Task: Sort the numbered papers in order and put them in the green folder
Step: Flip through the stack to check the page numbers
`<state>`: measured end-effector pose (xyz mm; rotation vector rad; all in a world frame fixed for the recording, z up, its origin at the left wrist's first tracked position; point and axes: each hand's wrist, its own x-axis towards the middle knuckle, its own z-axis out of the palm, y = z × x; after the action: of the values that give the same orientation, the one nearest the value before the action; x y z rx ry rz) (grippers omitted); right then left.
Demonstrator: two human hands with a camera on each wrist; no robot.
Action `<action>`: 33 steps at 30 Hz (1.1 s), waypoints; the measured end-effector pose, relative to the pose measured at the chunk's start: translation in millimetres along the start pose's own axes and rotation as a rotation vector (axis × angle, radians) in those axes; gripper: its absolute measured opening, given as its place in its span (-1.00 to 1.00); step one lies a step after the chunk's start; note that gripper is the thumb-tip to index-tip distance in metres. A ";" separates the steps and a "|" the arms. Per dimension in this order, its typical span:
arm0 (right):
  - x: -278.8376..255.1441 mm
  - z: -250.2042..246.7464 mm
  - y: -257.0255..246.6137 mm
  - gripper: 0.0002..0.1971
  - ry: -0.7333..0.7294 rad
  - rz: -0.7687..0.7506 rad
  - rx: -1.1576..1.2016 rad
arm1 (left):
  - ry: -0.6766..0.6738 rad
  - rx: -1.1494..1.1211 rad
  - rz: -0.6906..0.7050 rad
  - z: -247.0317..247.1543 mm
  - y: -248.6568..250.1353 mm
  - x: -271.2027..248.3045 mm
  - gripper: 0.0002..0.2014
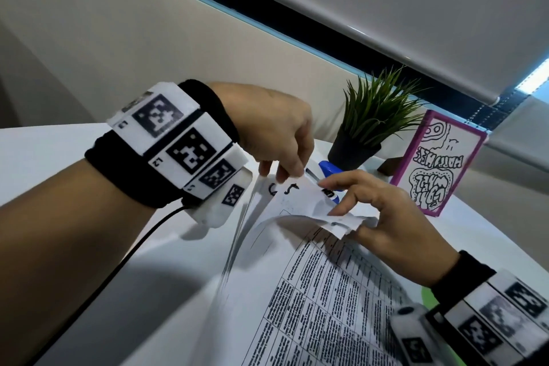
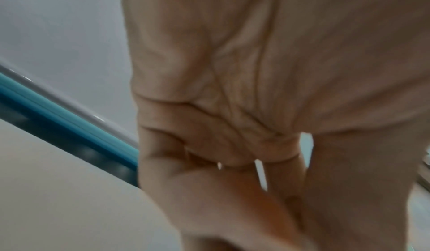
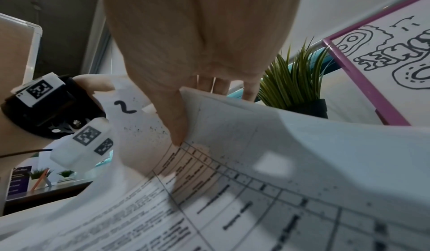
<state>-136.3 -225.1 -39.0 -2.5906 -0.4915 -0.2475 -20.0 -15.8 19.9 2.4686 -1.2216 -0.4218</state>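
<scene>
A stack of printed papers (image 1: pixel 320 300) with tables lies on the white table (image 1: pixel 44 151). My left hand (image 1: pixel 282 169) pinches the far corners of several sheets and lifts them; handwritten digits show there (image 1: pixel 282 189). My right hand (image 1: pixel 341 211) pinches the curled corner of the top sheet (image 1: pixel 335 223), thumb under it. In the right wrist view the thumb (image 3: pixel 177 122) presses that sheet (image 3: pixel 302 144), and a sheet marked "2" (image 3: pixel 124 107) stands behind. A sliver of green folder (image 1: pixel 429 297) shows under my right wrist. The left wrist view shows only my palm (image 2: pixel 256 71).
A potted green plant (image 1: pixel 371 128) stands at the table's back edge. Beside it leans a pink-framed drawing (image 1: pixel 436 163). A blue stapler (image 1: pixel 329 171) lies just behind the papers. A black cable (image 1: pixel 118 264) runs from my left wrist across the table.
</scene>
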 end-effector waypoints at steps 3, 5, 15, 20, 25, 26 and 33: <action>-0.7 -3.2 -0.4 -0.76 0.009 0.000 -0.003 | 0.032 -0.047 0.041 0.8 0.6 -1.9 -0.80; 0.4 -5.2 -0.5 -0.83 0.009 0.005 -0.012 | 0.022 -0.131 0.049 6.2 -1.1 -3.1 -0.82; 6.1 -6.9 -6.3 -0.79 -0.032 0.021 -0.066 | 0.128 -0.150 0.169 32.5 -7.3 -15.2 -0.89; 2.1 -9.6 -6.6 -0.91 -0.015 0.034 0.039 | 0.194 -0.283 0.180 28.9 -10.0 -14.1 -0.89; -10.3 -11.8 -3.5 -0.75 0.031 0.007 0.079 | 0.105 0.074 0.008 34.2 -33.1 -0.7 -0.77; -12.9 -11.6 -3.4 -0.66 0.054 0.013 0.107 | 0.123 0.076 0.014 36.3 -33.4 1.2 -0.81; -14.3 -9.4 4.6 -0.89 0.071 -0.032 0.075 | 0.384 0.222 0.168 35.0 -28.4 3.8 -0.81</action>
<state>-148.5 -237.8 -36.6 -2.4932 -0.5074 -0.3253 -12.3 -9.1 -24.2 2.4418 -1.3492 0.2360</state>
